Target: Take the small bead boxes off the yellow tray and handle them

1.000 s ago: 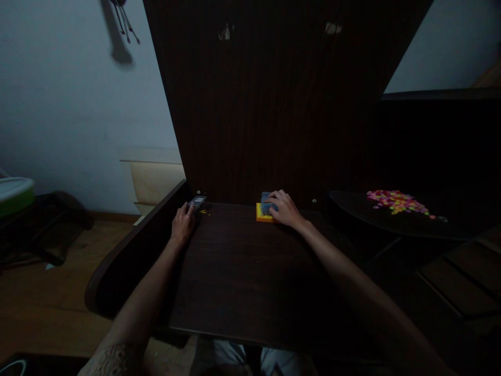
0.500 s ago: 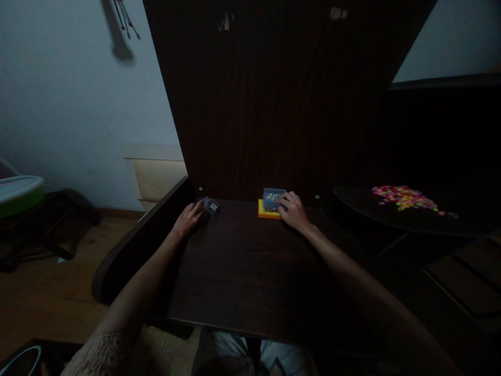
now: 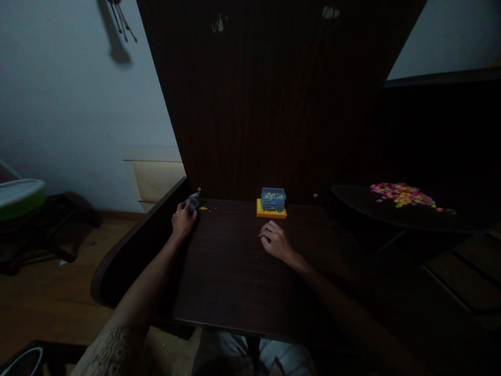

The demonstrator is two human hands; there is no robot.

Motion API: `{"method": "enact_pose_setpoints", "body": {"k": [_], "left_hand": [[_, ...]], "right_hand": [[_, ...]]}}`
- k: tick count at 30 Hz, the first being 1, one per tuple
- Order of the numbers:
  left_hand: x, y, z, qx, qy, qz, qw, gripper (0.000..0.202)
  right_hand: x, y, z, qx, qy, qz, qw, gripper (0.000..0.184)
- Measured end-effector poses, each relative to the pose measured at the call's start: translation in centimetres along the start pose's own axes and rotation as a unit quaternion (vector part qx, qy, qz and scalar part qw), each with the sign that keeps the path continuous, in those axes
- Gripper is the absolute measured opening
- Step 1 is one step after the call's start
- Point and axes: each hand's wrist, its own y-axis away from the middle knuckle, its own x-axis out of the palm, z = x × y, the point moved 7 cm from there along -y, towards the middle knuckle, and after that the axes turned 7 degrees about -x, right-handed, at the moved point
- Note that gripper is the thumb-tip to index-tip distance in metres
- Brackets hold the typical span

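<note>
In the head view, at the far left corner of the dark surface (image 3: pixel 230 282), the left hand (image 3: pixel 183 222) grasps a small clear box (image 3: pixel 192 200) with its fingers. Just beside it lie yellow bits (image 3: pixel 203 208). Farther right, a stack of clear boxes (image 3: pixel 273 196) rests on a yellow base (image 3: pixel 261 214). Near its front is the right hand (image 3: pixel 276 242), its fingers loose and half bent. Well apart, a colourful pile (image 3: pixel 403 195) lies on a dark shelf (image 3: pixel 360 211).
</note>
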Motion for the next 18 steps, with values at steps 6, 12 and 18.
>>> {"method": "enact_pose_setpoints", "body": {"k": [6,12,18], "left_hand": [[0.3,-1.1,-0.1,-0.048,-0.069,0.080,0.993,0.050],[0.6,-2.2,-0.6,-0.012,-0.109,0.107,0.988,0.049],[0.4,-2.9,-1.1,0.025,-0.112,0.106,0.988,0.048]], "right_hand": [[0.3,0.1,-0.1,0.004,0.011,0.018,1.000,0.023],[0.4,0.2,-0.1,0.009,0.015,0.029,0.999,0.023],[0.5,0.3,-0.2,0.013,0.018,0.038,0.999,0.022]]}}
